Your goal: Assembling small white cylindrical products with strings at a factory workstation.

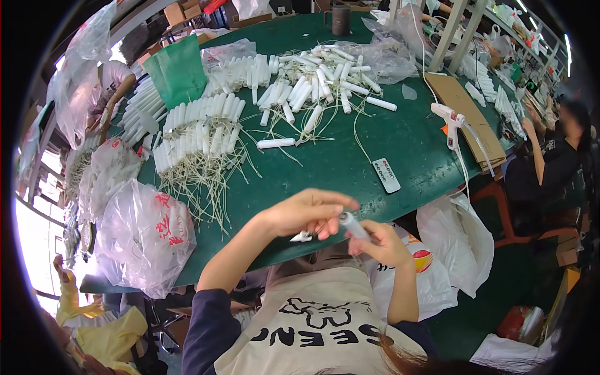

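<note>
In my right hand [382, 245], near the table's front edge, is a white tube [354, 226] with its round end tilted up toward the left. The fingers are closed around its lower part. My left hand [309, 214] is beside that raised end, with bent fingers partly smeared by motion. Whether it touches the tube or pinches anything is not clear. Just below the left palm shows a small white pointed piece [302, 237]; I cannot tell if it lies on the table or is in the hand.
Rows of white tubes with thin wires [206, 134] cover the table's left, and a loose heap [315, 84] lies farther back. A remote control [386, 175], a white glue gun [449, 122] with its cord, and cardboard [465, 119] are right. Plastic bags [147, 234] crowd the left edge.
</note>
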Motion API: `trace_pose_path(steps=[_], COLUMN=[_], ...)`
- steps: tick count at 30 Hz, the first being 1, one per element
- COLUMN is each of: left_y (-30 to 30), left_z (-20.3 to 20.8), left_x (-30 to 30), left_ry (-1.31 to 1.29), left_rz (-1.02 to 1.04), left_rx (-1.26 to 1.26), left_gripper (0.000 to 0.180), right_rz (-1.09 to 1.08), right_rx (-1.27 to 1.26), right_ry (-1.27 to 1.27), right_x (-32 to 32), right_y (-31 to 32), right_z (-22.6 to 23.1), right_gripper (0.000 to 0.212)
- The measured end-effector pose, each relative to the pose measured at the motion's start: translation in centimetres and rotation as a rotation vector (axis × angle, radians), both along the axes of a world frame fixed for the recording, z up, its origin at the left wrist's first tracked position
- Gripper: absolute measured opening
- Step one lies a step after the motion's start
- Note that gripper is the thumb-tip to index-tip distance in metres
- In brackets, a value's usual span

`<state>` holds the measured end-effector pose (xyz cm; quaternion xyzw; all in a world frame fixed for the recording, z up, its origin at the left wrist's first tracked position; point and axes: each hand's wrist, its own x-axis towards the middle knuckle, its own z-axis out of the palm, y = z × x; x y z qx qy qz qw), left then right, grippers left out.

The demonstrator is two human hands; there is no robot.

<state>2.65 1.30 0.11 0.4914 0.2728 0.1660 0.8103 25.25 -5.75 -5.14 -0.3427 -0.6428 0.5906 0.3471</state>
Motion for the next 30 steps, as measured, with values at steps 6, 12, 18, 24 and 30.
trace_pose_path(steps=[6,12,18,24,30], left_y=[4.7,5.5,1.2,-0.7,-0.1], left_z=[-4.8,-6.0,-1.1,0.2,-0.2], left_x=[2.4,4.2,5.0,4.6,2.5], left_ry=[0.381,0.683,0.337,0.421,0.461], left_rz=[0.241,0.503,0.475,-0.026,-0.004], left_rx=[0.348,1.233,0.706,0.29,0.403], left_gripper=[0.03,0.03,0.04,0.059,0.052], right_rz=[-0.393,-0.511,-0.548,-0.468,-0.487], right_rx=[0.031,0.169,0.467,0.665,0.607], right_ry=[-0.003,-0.141,-0.473,-0.697,-0.637], right_x=[1.2,1.1,0.3,-1.6,-0.9], right_y=[-2.1,-2.6,-3.1,-3.1,-3.3], right_z=[1.3,2.8,5.1,6.0,6.0], right_gripper=[0.021,0.022,0.025,0.029,0.027])
